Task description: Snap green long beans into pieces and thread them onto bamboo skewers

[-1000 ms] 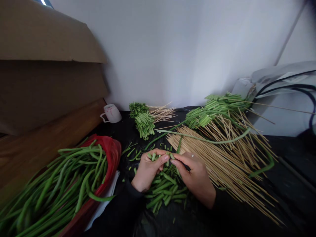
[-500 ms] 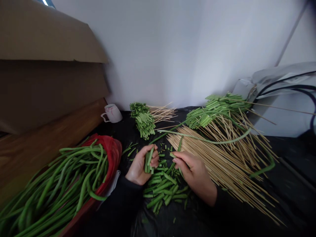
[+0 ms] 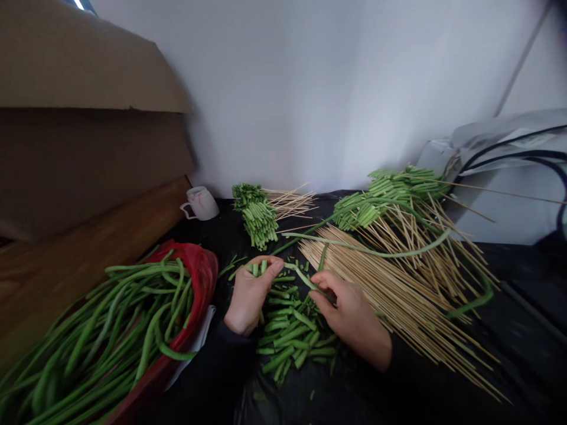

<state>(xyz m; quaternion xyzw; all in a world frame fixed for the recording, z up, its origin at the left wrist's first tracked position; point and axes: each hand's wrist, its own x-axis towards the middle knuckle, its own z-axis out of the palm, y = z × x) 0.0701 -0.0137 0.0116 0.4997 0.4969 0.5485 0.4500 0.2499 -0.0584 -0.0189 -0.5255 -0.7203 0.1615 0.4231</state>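
A long green bean [image 3: 302, 277] stretches between my two hands. With thumb and fingertips my left hand [image 3: 248, 297] pinches its end, while short cut bean pieces [image 3: 263, 267] stay gripped in the same hand. My right hand [image 3: 352, 319] holds the bean further along, between thumb and fingers; part of the bean is hidden there. Below and between the hands lies a pile of cut bean pieces [image 3: 290, 339] on black plastic sheeting [image 3: 283, 407]. Just beyond my right hand are loose bamboo skewers [image 3: 390, 289], with a long bean [image 3: 398, 255] lying across them.
At left, a red bag [image 3: 207, 277] is full of long beans [image 3: 110, 324]. A mug [image 3: 202, 203] stands near the wall beside a cardboard box [image 3: 97, 141]. Skewered bean bundles lie at the back centre [image 3: 260, 223] and right [image 3: 405, 186], near black cables [image 3: 509, 156].
My left hand has turned and now pinches the bean's end along with holding the cut pieces. My right hand has stayed close to its place, the bean now drawn between both hands.
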